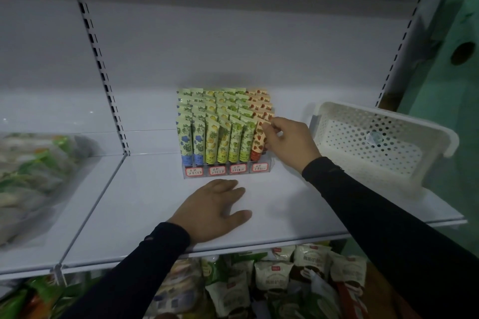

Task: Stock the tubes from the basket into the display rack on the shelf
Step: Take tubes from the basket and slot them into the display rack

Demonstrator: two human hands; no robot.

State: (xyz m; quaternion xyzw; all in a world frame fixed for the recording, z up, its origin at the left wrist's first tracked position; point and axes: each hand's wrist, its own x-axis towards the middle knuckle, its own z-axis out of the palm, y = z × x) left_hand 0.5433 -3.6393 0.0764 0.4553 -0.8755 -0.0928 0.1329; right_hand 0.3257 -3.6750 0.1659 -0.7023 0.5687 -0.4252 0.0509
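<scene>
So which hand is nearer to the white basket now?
The right hand. It pinches an orange tube at the display rack, just left of the white basket. The left hand rests flat on the shelf, farther left.

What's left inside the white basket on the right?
No tubes show inside the white basket: only its perforated floor and walls, plus a small pale mark on the back wall. The near wall hides a strip of floor behind it, and the right sleeve covers the front-left corner.
</scene>
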